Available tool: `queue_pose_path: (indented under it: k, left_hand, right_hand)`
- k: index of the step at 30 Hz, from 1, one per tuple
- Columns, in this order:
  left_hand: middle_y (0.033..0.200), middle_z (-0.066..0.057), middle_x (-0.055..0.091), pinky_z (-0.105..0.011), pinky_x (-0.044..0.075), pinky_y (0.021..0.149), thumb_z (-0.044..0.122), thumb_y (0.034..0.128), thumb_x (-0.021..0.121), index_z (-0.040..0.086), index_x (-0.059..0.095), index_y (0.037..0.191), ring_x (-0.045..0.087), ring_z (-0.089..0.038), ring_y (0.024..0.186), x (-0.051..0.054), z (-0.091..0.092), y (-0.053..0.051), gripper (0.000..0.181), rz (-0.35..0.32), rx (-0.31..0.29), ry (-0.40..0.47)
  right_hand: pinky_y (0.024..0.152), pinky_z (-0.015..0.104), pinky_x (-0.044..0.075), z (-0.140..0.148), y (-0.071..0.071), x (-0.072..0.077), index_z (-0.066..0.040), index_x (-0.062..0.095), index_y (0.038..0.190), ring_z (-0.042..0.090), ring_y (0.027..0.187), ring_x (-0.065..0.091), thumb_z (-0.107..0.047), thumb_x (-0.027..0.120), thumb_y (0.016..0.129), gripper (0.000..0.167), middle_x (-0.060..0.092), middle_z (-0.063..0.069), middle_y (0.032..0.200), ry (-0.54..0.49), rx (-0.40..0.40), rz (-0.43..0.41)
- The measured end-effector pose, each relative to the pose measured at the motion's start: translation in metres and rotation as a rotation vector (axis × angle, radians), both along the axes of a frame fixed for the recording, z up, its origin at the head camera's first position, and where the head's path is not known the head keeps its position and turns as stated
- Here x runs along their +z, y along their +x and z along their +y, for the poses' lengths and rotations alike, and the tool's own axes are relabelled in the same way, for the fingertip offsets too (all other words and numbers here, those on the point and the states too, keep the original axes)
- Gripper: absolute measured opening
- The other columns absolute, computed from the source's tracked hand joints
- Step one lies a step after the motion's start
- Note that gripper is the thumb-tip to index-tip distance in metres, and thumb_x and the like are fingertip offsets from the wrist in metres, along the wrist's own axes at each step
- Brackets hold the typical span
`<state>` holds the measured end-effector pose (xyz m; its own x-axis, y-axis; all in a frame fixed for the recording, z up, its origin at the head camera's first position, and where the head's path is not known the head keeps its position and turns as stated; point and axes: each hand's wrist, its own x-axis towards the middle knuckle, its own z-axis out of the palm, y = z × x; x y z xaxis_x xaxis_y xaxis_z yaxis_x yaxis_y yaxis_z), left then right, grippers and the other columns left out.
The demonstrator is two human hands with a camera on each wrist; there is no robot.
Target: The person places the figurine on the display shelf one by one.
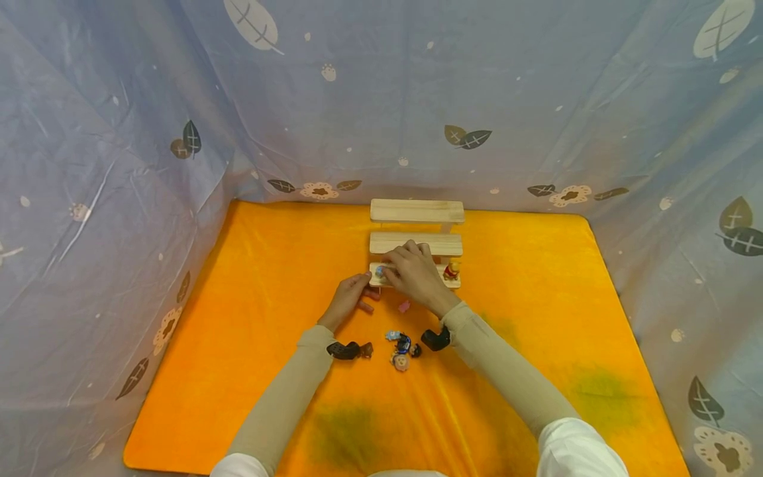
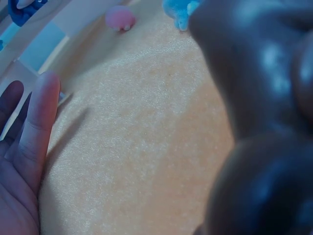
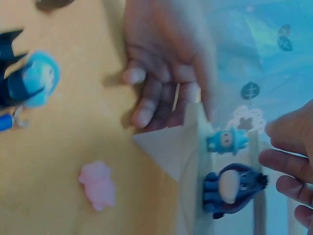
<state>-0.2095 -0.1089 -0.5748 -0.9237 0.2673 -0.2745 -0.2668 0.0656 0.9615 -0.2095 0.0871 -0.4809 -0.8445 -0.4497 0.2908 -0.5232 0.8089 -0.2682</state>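
At the near edge, beige sleeves [image 1: 280, 397] are seen running up to both wrists, with white cloth at the upper arms; a black camera [image 1: 344, 350] is worn at each wrist; just beside the left one, a brown figure [image 1: 366, 350] is placed on the orange cloth [image 1: 524, 265]; to its right, a small cluster is seen: pale round-faced figure [image 1: 401, 362] nearest, dark-clad figure [image 1: 403, 344] next, light-blue figure [image 1: 392, 335] farthest; past the cluster, a pink figure [image 1: 404, 306] is left on its own in front of the shelf.

Left hand [image 1: 348, 295] is placed at the left end of the lowest tier [image 1: 440, 267], fingers extended and spread, grip wide; whether the tier is pressed cannot be told; right hand [image 1: 417, 271] is held above the same tier, fingers loosely bent and apart, gap fairly wide, no figure seen gripped; its fingertips are brought right beside the donkey figure [image 3: 230, 191], contact cannot be told.

Donkey figure is set upright on the lowest tier and is hidden by the right hand in the head view; a small blue figure [image 3: 226, 141] is stood next to it, toward the left end; a bear figure [image 1: 451, 269] in red is placed at the right end.

Farther back, middle tier [image 1: 390, 243] and top tier [image 1: 417, 211] of pale wood are stepped upward; a leaf-print curtain [image 1: 405, 99] is hung behind.
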Motion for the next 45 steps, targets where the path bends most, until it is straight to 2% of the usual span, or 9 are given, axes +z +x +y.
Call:
queue_pose_path:
  k: [10,13,16,20,21,25,32,39,45]
  left_hand:
    - [0.092,-0.012,0.074,-0.036,0.064,0.065,0.057,0.1026,0.050,0.001,0.068,0.109,0.070,-0.017,0.061,0.001,0.000,0.000,0.058,-0.019,-0.002,-0.017]
    - [0.093,-0.014,0.074,-0.036,0.064,0.064,0.057,0.1027,0.050,0.001,0.068,0.111,0.070,-0.017,0.062,0.000,0.000,0.000,0.059,-0.015,-0.005,-0.013]
    - [0.100,-0.024,0.072,-0.038,0.065,0.067,0.053,0.1045,0.048,0.000,0.066,0.117,0.072,-0.022,0.065,0.005,-0.001,0.001,0.057,-0.024,-0.018,-0.008]
    - [0.107,-0.030,0.071,-0.040,0.065,0.069,0.052,0.1051,0.047,-0.003,0.065,0.119,0.073,-0.025,0.067,0.006,-0.002,0.001,0.059,-0.020,-0.024,-0.015]
    - [0.105,-0.028,0.072,-0.039,0.065,0.068,0.054,0.1043,0.048,-0.002,0.065,0.119,0.072,-0.022,0.064,0.001,-0.002,0.000,0.061,-0.010,-0.016,-0.020]
    - [0.096,-0.020,0.074,-0.035,0.064,0.064,0.055,0.1042,0.048,-0.001,0.066,0.115,0.070,-0.016,0.059,0.001,-0.001,0.001,0.060,-0.001,-0.008,-0.022]
    - [0.093,-0.014,0.075,-0.036,0.064,0.064,0.056,0.1033,0.049,0.002,0.067,0.116,0.070,-0.016,0.058,-0.001,-0.001,0.001,0.058,-0.005,-0.005,-0.026]
    - [0.093,-0.015,0.075,-0.037,0.064,0.064,0.057,0.1028,0.050,0.003,0.068,0.114,0.070,-0.017,0.059,-0.001,-0.001,0.001,0.058,-0.005,-0.003,-0.027]
    - [0.094,-0.015,0.074,-0.036,0.064,0.063,0.056,0.1032,0.049,0.002,0.067,0.117,0.070,-0.017,0.060,-0.001,0.000,0.000,0.059,-0.002,-0.005,-0.029]
  right_hand:
    - [0.082,0.040,0.031,0.009,0.019,0.026,-0.012,0.075,0.113,0.023,0.093,0.054,-0.021,0.061,0.103,0.020,0.075,0.003,0.109,-0.394,0.019,-0.098]
    - [0.078,0.035,0.035,0.013,0.026,0.029,-0.011,0.075,0.114,0.022,0.087,0.053,-0.021,0.061,0.103,0.020,0.074,0.004,0.104,-0.486,0.016,-0.162]
    - [0.075,0.032,0.042,0.017,0.034,0.027,-0.009,0.074,0.116,0.020,0.086,0.054,-0.021,0.061,0.103,0.022,0.073,0.005,0.103,-0.541,0.003,-0.235]
    - [0.078,0.035,0.049,0.020,0.045,0.020,-0.007,0.073,0.117,0.018,0.091,0.055,-0.021,0.062,0.103,0.023,0.073,0.004,0.108,-0.551,-0.019,-0.300]
    - [0.080,0.038,0.051,0.021,0.047,0.018,-0.007,0.073,0.117,0.019,0.094,0.056,-0.020,0.063,0.102,0.023,0.072,0.004,0.110,-0.550,-0.024,-0.311]
    - [0.081,0.045,0.054,0.021,0.056,0.011,-0.006,0.073,0.116,0.021,0.092,0.058,-0.017,0.065,0.100,0.021,0.072,0.006,0.112,-0.546,-0.012,-0.335]
    - [0.079,0.037,0.054,0.024,0.067,-0.002,-0.016,0.072,0.117,0.022,0.095,0.060,-0.021,0.067,0.100,0.019,0.070,0.004,0.119,-0.490,-0.006,-0.405]
    - [0.078,0.035,0.053,0.026,0.070,-0.014,-0.015,0.073,0.117,0.021,0.095,0.060,-0.021,0.065,0.101,0.019,0.069,0.004,0.119,-0.483,-0.042,-0.443]
    - [0.075,0.031,0.052,0.028,0.072,-0.022,-0.009,0.071,0.121,0.020,0.088,0.058,-0.020,0.063,0.102,0.023,0.069,0.007,0.120,-0.476,-0.062,-0.493]
